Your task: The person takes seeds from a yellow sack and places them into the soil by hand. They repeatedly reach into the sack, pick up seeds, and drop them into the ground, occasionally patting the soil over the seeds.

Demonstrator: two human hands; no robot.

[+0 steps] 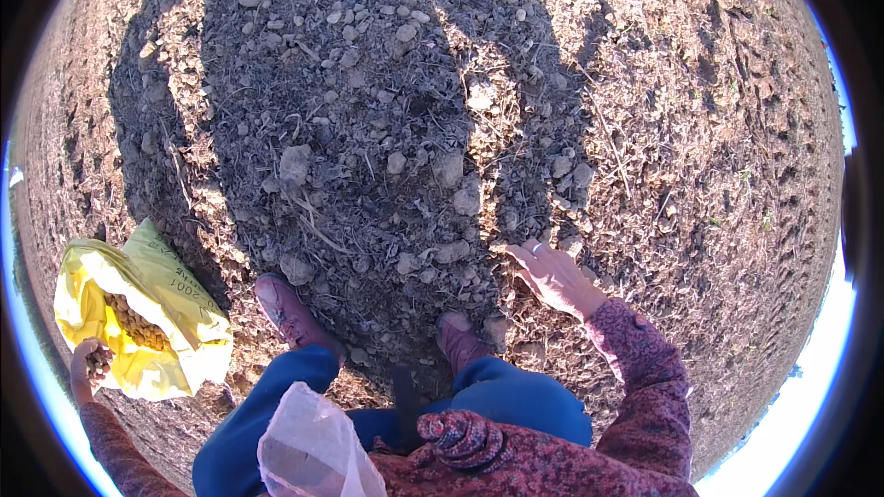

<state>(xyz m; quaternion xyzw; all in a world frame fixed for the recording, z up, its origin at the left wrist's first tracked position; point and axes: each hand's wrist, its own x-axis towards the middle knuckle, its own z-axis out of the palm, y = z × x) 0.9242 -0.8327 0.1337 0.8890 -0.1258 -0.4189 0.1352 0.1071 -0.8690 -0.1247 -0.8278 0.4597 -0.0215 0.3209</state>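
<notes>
My left hand (pixel 94 366) is at the lower left, curled around several small, roundish brown pieces whose kind I cannot tell. It is at the rim of an open yellow plastic sack (pixel 195 352) that bears writing. Inside the sack lies a heap of small tan, roundish items (pixel 135 321), perhaps nuts or small tubers. My right hand (pixel 552 276), with a ring on one finger, reaches down to the soil right of my feet. Its fingers are bent and the fingertips are at the ground; whether anything is between them cannot be made out.
Dry, cloddy soil with straw and dead leaves (pixel 387 207) spreads all around, partly under my shadow. Larger clods (pixel 295 164) and stones lie ahead. My two reddish shoes (pixel 286 307) stand on the soil. A whitish translucent cloth or bag (pixel 314 442) hangs at my front.
</notes>
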